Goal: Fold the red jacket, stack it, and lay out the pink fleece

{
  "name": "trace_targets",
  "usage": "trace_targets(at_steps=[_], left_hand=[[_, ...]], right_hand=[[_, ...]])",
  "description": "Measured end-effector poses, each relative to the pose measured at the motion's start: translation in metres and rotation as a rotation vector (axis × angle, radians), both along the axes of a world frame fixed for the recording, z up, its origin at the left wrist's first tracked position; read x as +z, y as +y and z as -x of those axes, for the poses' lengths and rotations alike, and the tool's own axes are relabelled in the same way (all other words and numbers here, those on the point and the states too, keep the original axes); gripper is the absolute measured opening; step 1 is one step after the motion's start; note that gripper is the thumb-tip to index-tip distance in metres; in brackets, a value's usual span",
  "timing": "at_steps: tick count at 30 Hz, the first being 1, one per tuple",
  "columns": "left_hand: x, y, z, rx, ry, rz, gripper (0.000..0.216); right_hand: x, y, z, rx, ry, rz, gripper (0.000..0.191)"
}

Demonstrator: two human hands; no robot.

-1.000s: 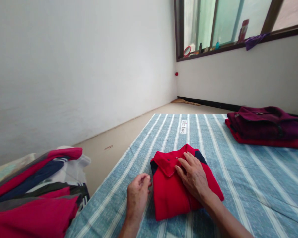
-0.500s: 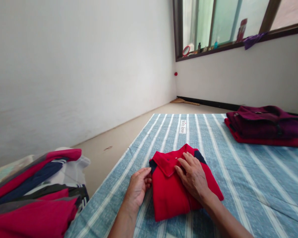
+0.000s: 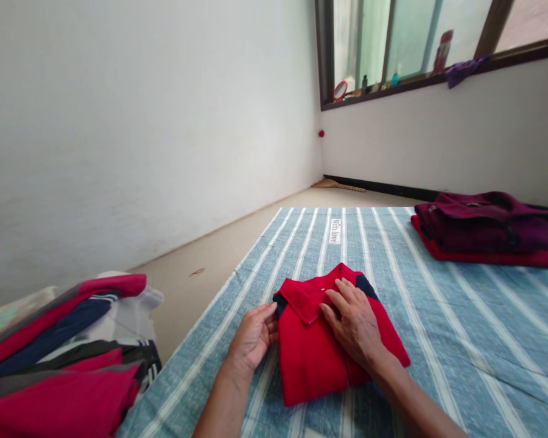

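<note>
A folded red polo shirt (image 3: 308, 359) with navy shoulder patches lies on the blue-and-white striped sheet (image 3: 223, 340), its collar pointing away from me. My right hand (image 3: 354, 319) rests flat on the shirt just beside the collar, fingers stretched out. At the shirt's left edge is my left hand (image 3: 256, 333), palm turned toward the cloth. Its fingertips touch the navy shoulder, and the fingers are loosely extended rather than pinching.
Folded purple and red clothes (image 3: 488, 228) are stacked at the right. A loose heap of clothes (image 3: 68, 347) fills the lower left, beside the sheet's edge. Behind stand white walls and a window ledge (image 3: 406, 85) with small items. A broom (image 3: 340, 185) lies on the floor.
The fingers of my left hand have loosened from a pinch at the shirt's left edge and straightened. My right hand stays on the shirt. The view has shifted slightly.
</note>
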State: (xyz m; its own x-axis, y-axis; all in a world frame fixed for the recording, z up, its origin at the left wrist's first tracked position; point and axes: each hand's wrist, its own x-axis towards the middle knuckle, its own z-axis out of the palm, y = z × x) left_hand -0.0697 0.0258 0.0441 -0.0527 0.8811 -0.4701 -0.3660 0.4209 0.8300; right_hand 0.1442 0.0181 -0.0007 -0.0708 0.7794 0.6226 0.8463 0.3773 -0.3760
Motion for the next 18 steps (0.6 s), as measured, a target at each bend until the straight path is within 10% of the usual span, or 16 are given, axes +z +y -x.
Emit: trace_targets(at_steps=[13, 18], left_hand=[[-0.006, 0.006, -0.017, 0.259, 0.429, -0.182, 0.021], [-0.007, 0.010, -0.009, 0.144, 0.278, -0.090, 0.018]], right_hand=[[0.003, 0.001, 0.001, -0.010, -0.018, 0.034, 0.025], [0.001, 0.002, 0.002, -0.021, -0.002, 0.024, 0.025]])
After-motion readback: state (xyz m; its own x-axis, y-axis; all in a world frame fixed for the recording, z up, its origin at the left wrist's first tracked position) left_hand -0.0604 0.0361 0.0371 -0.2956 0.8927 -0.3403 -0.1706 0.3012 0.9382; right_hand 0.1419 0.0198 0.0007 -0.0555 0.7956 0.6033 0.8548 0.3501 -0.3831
